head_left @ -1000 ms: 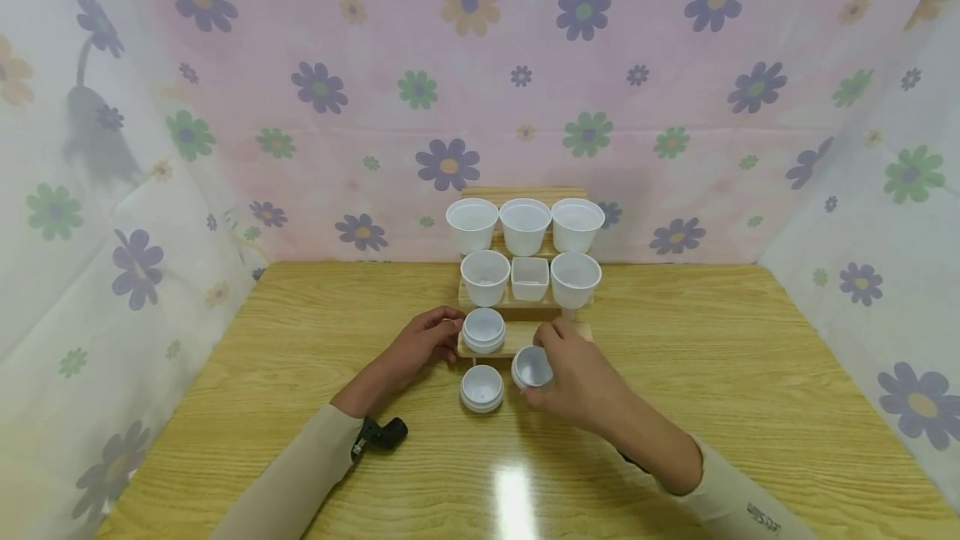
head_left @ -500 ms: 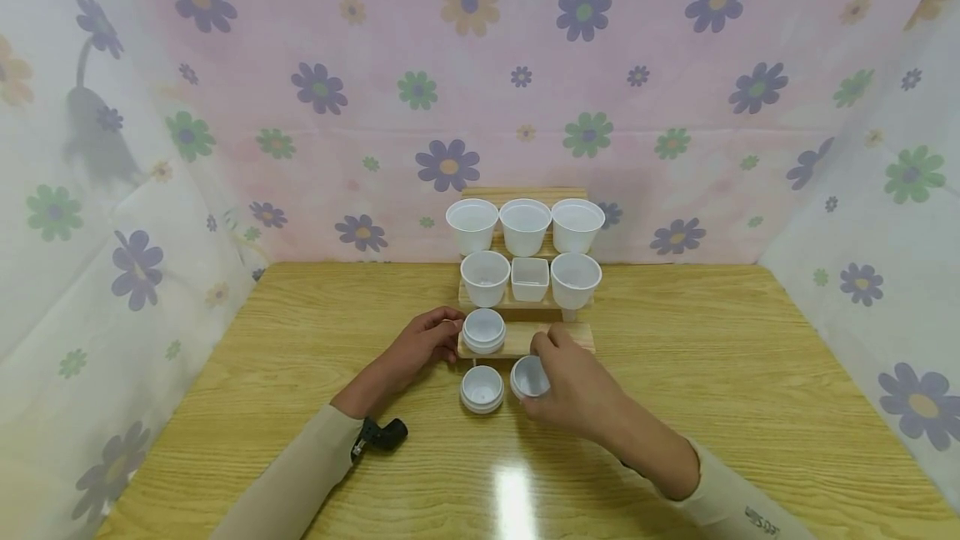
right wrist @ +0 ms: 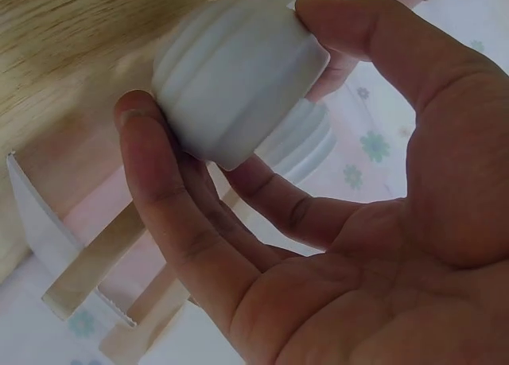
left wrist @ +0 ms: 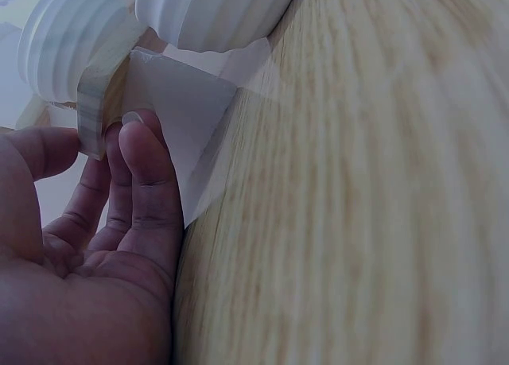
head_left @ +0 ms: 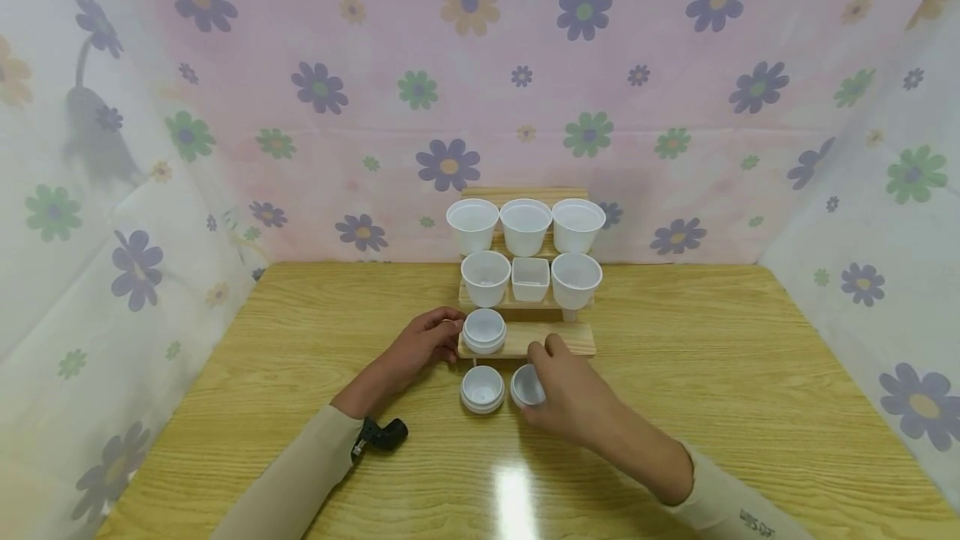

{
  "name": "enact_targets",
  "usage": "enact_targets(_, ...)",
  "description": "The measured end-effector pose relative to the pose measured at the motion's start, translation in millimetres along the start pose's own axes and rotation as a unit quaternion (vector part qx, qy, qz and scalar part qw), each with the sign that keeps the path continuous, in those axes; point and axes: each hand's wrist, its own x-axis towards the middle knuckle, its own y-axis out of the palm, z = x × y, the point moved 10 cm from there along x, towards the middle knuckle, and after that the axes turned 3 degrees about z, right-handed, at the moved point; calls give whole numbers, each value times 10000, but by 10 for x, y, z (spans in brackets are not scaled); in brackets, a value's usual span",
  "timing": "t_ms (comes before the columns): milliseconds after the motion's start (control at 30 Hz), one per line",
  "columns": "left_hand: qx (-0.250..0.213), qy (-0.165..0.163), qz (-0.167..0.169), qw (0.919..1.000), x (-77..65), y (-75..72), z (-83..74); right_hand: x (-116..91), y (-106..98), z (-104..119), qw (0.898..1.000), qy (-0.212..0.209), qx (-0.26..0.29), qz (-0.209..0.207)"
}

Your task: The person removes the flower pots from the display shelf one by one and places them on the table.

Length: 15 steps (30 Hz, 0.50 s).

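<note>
My right hand holds a small white ribbed pot between thumb and fingertips. That pot is at the table, in front of the tiered wooden stand. Just to its left stands a matching small pot. My left hand pinches the left end of the stand's lowest plank, thumb on one side and fingers on the other. On that plank, beside the left fingers, sits another small ribbed pot. The right fingers partly hide the held pot in the head view.
On the stand's middle step are two round white pots with a square one between them. Several larger white pots fill the top step. A flowered cloth backs the wood-grain table.
My right hand has brought the small pot slightly towards me and leftward, away from the lowest plank, so it now sits level with the front pot. The left hand has not moved.
</note>
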Motion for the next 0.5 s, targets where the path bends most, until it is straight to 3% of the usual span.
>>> enact_targets(267, 39, -17, 2, 10000, -5, 1, -3, -15, 77, 9, 9995, 156, -146, 225)
enact_targets(500, 15, -12, -14, 10000, -6, 1, -5, -11, 102, 11, 9991, 121, -397, 98)
